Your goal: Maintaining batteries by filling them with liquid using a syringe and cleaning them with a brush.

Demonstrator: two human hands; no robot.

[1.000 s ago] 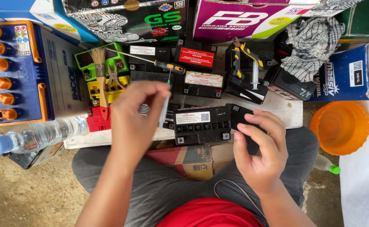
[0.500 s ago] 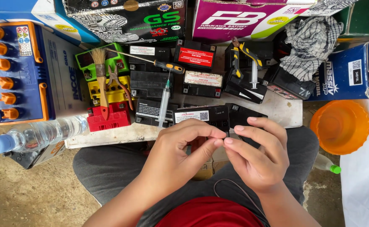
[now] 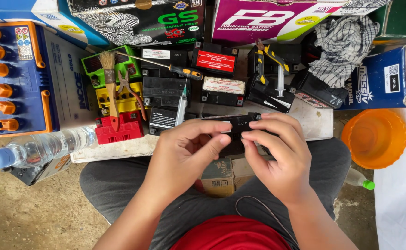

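My left hand (image 3: 184,150) and my right hand (image 3: 279,148) meet over the white board (image 3: 314,122) in front of my knees. Both grip a small black battery (image 3: 237,122), tilted so that only its narrow dark edge shows between my fingertips; my fingers hide most of it. A syringe (image 3: 181,105) stands upright just behind my left thumb. Several other small black batteries (image 3: 219,85) lie on the board beyond my hands.
A paintbrush (image 3: 110,88), pliers (image 3: 130,88) and a screwdriver (image 3: 184,71) lie on coloured battery cases at the left. Yellow-handled cutters (image 3: 270,55) and a checked cloth (image 3: 346,41) are behind. A water bottle (image 3: 36,149), a big blue battery (image 3: 13,78) and an orange bowl (image 3: 374,136) flank me.
My left hand left the syringe standing and came right to join my right hand. Both hands now hold the black battery, which has been tipped up so its label no longer shows.
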